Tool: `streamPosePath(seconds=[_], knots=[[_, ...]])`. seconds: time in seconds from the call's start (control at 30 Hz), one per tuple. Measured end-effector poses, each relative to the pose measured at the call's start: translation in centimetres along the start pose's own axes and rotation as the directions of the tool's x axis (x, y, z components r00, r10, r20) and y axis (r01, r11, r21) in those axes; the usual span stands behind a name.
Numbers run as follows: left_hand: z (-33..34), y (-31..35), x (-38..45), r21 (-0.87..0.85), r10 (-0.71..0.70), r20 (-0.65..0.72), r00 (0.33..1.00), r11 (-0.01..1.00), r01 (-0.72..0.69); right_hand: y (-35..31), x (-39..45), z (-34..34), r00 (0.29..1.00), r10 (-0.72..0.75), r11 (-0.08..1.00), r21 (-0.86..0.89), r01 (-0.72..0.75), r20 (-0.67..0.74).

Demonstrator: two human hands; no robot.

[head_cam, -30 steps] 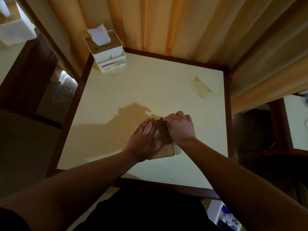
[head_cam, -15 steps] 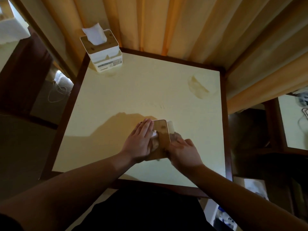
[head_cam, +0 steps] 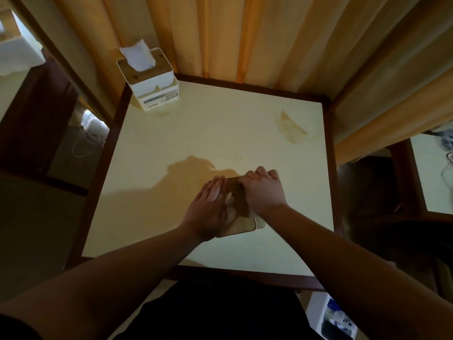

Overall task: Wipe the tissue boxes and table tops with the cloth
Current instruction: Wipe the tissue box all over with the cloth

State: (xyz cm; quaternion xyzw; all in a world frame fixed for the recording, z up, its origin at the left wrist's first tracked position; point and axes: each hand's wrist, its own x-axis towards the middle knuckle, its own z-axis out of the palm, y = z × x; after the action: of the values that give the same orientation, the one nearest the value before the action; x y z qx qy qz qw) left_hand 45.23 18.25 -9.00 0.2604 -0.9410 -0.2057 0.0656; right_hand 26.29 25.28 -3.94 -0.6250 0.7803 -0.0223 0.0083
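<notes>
Pressing my right hand [head_cam: 263, 192], fingers curled round the cloth [head_cam: 239, 197], onto the tissue box [head_cam: 239, 227] at frame centre; my left hand [head_cam: 208, 212] lies flat, fingers straight, steadying it.

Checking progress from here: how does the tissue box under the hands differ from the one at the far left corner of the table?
The near tissue box sits mid-table, mostly covered: the left hand lies flat on it and the right hand presses a brown cloth onto its top. The far tissue box stands untouched at the corner, fully visible. A tissue sticks up from the far box; the near box shows only a little white between the hands. Both have tan tops over pale bodies.
</notes>
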Motion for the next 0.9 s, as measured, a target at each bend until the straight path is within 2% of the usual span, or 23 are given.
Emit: streamPosePath(seconds=[0.13, 0.2, 0.27, 0.37, 0.47, 0.53, 0.67, 0.77, 0.9], knots=[[0.1, 0.0, -0.1, 0.002, 0.008, -0.027, 1.0, 1.0, -0.008, -0.8, 0.6, 0.1, 0.994, 0.112, 0.993, 0.026, -0.112, 0.004], [0.1, 0.0, -0.1, 0.004, 0.015, -0.044, 0.999, 1.0, -0.015, -1.1, -0.4, 0.0, 0.992, 0.123, 0.992, 0.039, -0.122, -0.007], [0.0, 0.0, 0.0, 0.022, 0.014, -0.033, 0.999, 1.0, -0.013, -1.2, -1.7, -0.3, 0.994, 0.11, 0.992, 0.052, -0.111, 0.016], [-0.1, 0.0, 0.1, 0.019, -0.013, 0.015, 1.0, 1.0, 0.013, -1.1, -4.6, -1.0, 0.991, 0.045, 0.998, 0.033, -0.049, 0.124], [0.1, -0.3, 0.0, 0.062, 0.031, -0.004, 1.0, 0.998, -0.031, -0.8, -7.9, -1.5, 0.975, -0.043, 0.998, 0.052, 0.033, 0.22], [0.3, -0.5, 0.0, 0.067, 0.044, -0.007, 0.999, 0.997, -0.044, -0.7, -9.4, -1.9, 0.968, -0.083, 0.995, 0.07, 0.068, 0.237], [0.3, -0.5, 0.1, 0.04, 0.043, -0.001, 0.999, 0.998, -0.043, -0.5, -8.8, -2.1, 0.981, -0.132, 0.991, 0.038, 0.128, 0.144], [0.2, -0.3, 0.1, 0.011, 0.022, 0.016, 1.0, 1.0, -0.022, -0.4, -6.4, -1.4, 0.99, -0.067, 0.997, -0.032, 0.071, 0.127], [0.1, -0.2, -0.1, -0.003, 0.024, -0.03, 0.999, 1.0, -0.025, -0.6, -2.2, -0.2, 0.999, 0.039, 0.999, -0.006, -0.039, -0.02]])
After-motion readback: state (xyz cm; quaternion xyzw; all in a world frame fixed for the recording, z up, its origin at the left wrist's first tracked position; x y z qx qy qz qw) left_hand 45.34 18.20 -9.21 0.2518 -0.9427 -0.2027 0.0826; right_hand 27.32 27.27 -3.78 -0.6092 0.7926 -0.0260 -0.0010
